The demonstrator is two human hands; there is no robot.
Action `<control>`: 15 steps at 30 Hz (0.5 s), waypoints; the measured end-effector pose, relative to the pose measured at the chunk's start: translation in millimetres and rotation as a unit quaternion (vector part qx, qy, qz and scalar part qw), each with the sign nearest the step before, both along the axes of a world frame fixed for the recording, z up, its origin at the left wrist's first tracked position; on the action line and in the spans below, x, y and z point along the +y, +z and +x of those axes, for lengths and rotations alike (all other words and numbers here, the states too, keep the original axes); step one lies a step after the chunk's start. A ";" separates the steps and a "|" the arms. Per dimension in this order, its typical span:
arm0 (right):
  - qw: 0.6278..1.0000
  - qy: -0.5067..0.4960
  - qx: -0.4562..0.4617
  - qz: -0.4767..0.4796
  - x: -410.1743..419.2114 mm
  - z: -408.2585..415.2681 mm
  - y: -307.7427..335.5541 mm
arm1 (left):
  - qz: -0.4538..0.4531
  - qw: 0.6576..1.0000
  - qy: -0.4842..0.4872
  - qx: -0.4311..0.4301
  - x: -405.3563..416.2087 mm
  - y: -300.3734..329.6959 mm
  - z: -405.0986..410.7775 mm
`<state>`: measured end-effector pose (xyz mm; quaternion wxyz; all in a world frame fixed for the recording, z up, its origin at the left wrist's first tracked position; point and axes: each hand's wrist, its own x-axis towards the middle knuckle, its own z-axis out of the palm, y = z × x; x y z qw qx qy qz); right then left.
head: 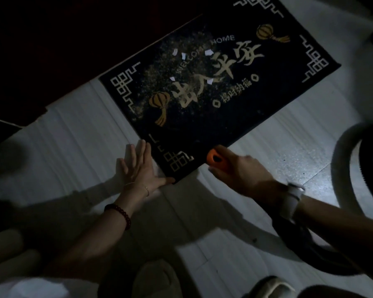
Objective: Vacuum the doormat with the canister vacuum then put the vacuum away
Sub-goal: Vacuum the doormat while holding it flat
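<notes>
I pin the doormat (pixel 213 87) corner with my flat, open left hand (pixel 138 166) while my right hand (pixel 239 171) (closed around the orange nozzle (pixel 216 161)) should sweep slowly toward the paper scraps (pixel 208 53).

Left forearm: bare, no sleeve in view. Left wrist: thin bangle (pixel 146 189) nearest hand; dark red round-bead bracelet (pixel 119 214) further up arm. Right forearm: bare. Right wrist: watch with pale wide strap (pixel 292 200), lower right of frame. Feet: pale slippers (pixel 157 278), bottom centre, dimly lit.
</notes>
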<state>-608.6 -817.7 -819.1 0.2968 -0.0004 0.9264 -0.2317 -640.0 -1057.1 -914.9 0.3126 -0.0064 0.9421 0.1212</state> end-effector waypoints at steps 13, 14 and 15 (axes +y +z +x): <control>0.990 -0.008 0.125 -0.064 -66.9 -114.6 -11.2 | 0.015 1.000 -0.006 0.024 -6.0 -8.9 -0.1; 0.990 -0.010 0.119 -0.071 -69.9 -120.9 -12.5 | 0.010 1.000 -0.009 0.024 -6.2 -8.4 0.1; 0.991 -0.009 0.106 -0.078 -71.8 -125.2 -13.7 | 0.003 1.000 -0.014 0.025 -5.9 -7.9 -0.2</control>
